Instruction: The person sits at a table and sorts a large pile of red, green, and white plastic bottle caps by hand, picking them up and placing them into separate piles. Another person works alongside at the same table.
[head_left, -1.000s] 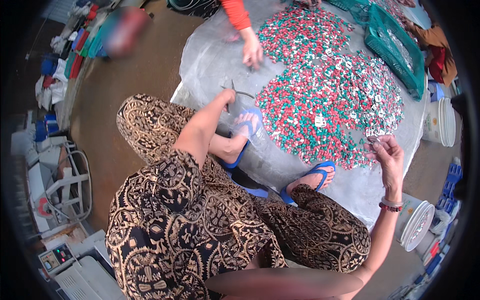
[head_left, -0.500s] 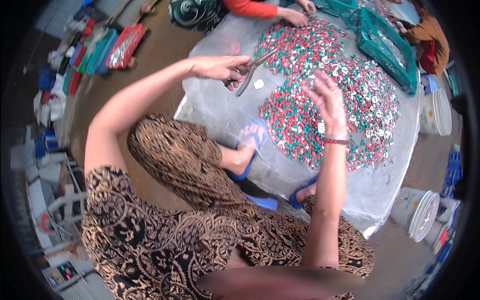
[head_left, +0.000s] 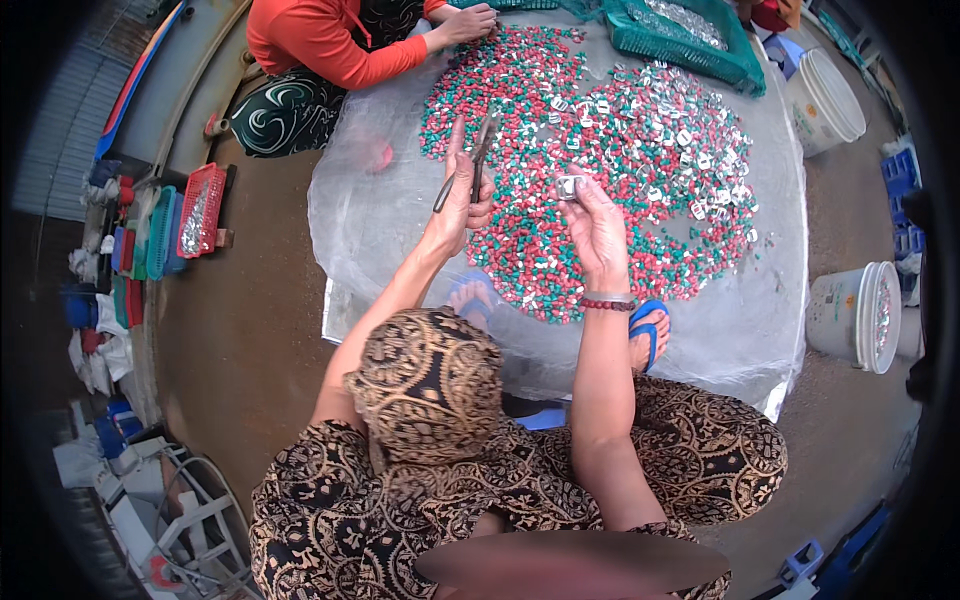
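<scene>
My left hand (head_left: 465, 205) is closed around a long-handled metal pliers-like tool (head_left: 481, 150), its jaws pointing away from me and its handles showing past my palm. Its index finger sticks out straight. Between the thumb and fingertips of my right hand (head_left: 598, 225) is a small whitish square piece (head_left: 568, 187), raised above the pile. Below both hands spreads a pile of small red, green and white pieces (head_left: 530, 255). Many whitish frame-like pieces (head_left: 697, 210) lie among them toward the right.
A grey plastic sheet (head_left: 380, 225) lies under the pile, with my sandalled feet at its near side. A person in an orange top (head_left: 345, 50) works at the far left. A green basket (head_left: 680, 50) stands far right, white buckets (head_left: 845, 315) at right, a red basket (head_left: 203, 210) at left.
My view has turned. My left hand has swung right over the pile and the tool now points away from me. The piece in my right hand shows more plainly.
</scene>
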